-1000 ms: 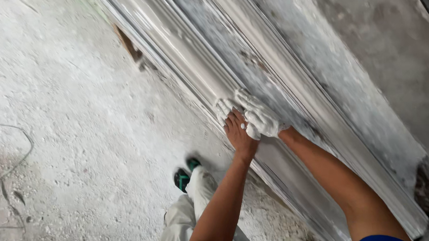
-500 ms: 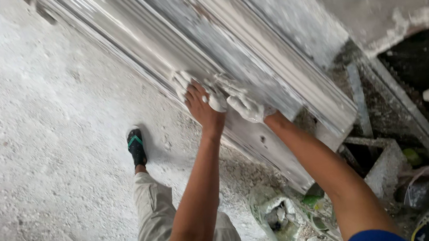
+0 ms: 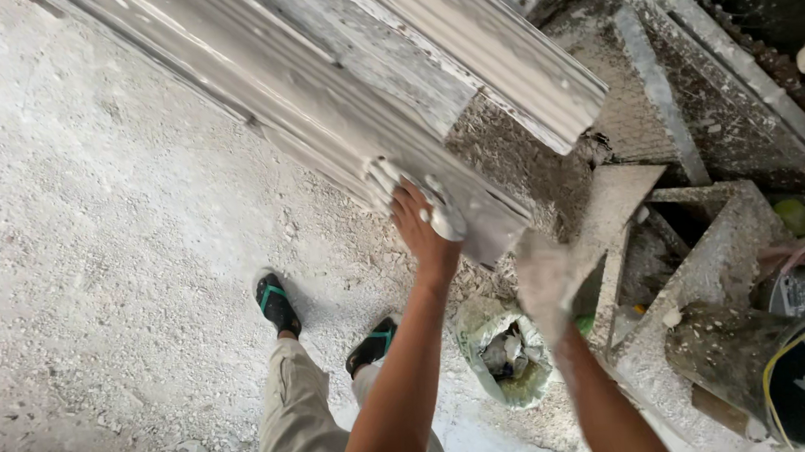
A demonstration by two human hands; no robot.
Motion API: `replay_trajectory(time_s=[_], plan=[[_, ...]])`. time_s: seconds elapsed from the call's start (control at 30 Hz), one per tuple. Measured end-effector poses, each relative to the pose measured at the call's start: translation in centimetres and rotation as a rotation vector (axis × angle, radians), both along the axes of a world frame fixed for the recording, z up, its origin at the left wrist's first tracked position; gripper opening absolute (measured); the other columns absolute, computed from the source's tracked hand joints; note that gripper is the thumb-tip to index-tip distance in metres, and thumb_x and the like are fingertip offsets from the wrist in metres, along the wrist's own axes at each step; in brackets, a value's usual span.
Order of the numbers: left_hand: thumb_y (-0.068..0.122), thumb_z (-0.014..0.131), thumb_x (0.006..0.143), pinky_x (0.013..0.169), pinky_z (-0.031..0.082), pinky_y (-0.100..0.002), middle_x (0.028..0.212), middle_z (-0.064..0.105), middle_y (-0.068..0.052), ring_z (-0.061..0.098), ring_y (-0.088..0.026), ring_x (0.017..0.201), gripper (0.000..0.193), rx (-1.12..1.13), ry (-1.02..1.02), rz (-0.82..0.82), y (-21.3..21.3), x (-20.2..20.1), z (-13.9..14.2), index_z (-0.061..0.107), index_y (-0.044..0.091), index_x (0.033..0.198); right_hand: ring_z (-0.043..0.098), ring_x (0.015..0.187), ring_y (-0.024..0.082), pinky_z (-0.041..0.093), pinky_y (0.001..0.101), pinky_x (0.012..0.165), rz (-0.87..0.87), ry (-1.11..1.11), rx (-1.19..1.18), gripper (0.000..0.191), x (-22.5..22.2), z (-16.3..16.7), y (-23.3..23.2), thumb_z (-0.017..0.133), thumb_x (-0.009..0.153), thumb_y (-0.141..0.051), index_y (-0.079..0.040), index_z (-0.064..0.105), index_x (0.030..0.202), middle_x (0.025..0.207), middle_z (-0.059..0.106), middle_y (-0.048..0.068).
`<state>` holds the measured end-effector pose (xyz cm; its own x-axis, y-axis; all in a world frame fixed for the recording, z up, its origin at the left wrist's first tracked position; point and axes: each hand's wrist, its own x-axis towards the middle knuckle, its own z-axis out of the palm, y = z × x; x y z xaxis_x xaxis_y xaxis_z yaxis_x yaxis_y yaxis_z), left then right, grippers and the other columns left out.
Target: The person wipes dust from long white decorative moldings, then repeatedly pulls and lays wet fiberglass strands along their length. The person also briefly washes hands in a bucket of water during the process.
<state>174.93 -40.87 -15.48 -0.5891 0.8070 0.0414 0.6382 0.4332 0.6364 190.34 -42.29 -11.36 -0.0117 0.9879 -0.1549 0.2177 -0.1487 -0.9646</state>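
Plaster moulding (image 3: 338, 81) running upper left to lower right, left hand (image 3: 421, 225) spread against its end, right hand (image 3: 545, 278) blurred, grip unclear.

The left hand (image 3: 424, 223) presses flat against the near end of a long white plaster moulding (image 3: 338, 90) (its fingers smeared with wet plaster). The right hand (image 3: 543, 278), blurred and plaster-coated, hangs just right of it, off the moulding. Below lie a crumpled sack (image 3: 506, 352) and, far right, a dark bucket (image 3: 784, 370).
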Motion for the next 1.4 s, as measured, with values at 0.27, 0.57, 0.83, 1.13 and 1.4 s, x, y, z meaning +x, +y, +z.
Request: replay_trajectory(time_s=[0.27, 0.57, 0.83, 1.13, 1.4], plan=[[0.027, 0.09, 0.065, 0.125, 0.019, -0.059, 0.163, 0.016, -0.037, 0.014, -0.052, 0.153, 0.13, -0.189, -0.304, -0.476, -9.0, 13.4, 0.1, 0.007, -0.01, 0.158, 0.033, 0.095, 0.017, 0.031, 0.0283, 0.078, 0.024, 0.878, -0.71, 0.014, -1.2, -1.5, -2.0, 0.033, 0.108, -0.022, -0.012, 0.042, 0.106, 0.107, 0.036, 0.006], [0.052, 0.012, 0.107, 0.123, 0.019, -0.05, 0.166, 0.026, -0.022, 0.024, -0.039, 0.155, 0.071, -0.241, -1.119, -1.089, -12.3, 8.8, 4.1, 0.031, 0.007, 0.16, 0.029, 0.055, 0.01, 0.029, 0.0235, 0.045, -0.179, 1.031, -0.771, 0.039, 4.1, 1.9, 1.2, 0.034, 0.111, -0.034, -0.017, 0.038, 0.076, 0.067, 0.034, -0.004], [0.041, 0.014, 0.111, 0.12, 0.038, -0.048, 0.161, 0.045, -0.022, 0.044, -0.04, 0.146, 0.064, 0.266, -1.187, -0.815, -12.9, -7.0, 6.7, 0.043, 0.003, 0.154, 0.025, 0.039, 0.007, 0.022, 0.0225, 0.032, -0.015, 0.599, -0.628, 0.055, -14.9, 10.0, 10.1, 0.044, 0.113, -0.031, -0.02, 0.033, 0.06, 0.049, 0.029, -0.008], [0.046, 0.025, 0.109, 0.122, 0.036, -0.047, 0.157, 0.048, -0.026, 0.045, -0.04, 0.147, 0.068, 0.352, -1.179, -0.589, -12.3, -20.1, 6.3, 0.047, -0.004, 0.15, 0.03, 0.035, 0.006, 0.029, 0.0236, 0.031, 0.551, 0.166, -0.105, 0.061, -23.5, 7.3, 13.2, 0.028, 0.111, -0.054, -0.02, 0.039, 0.062, 0.047, 0.031, -0.007], [0.07, 0.029, 0.102, 0.122, 0.035, -0.053, 0.154, 0.053, -0.024, 0.048, -0.034, 0.147, 0.087, 0.087, -1.17, -0.65, -7.6, -27.5, 9.2, 0.052, -0.001, 0.147, 0.024, 0.037, 0.006, 0.02, 0.0252, 0.031, -0.242, 0.427, -0.369, 0.046, -4.8, 6.9, 5.4, 0.041, 0.111, -0.041, -0.023, 0.037, 0.068, 0.052, 0.029, -0.008]])
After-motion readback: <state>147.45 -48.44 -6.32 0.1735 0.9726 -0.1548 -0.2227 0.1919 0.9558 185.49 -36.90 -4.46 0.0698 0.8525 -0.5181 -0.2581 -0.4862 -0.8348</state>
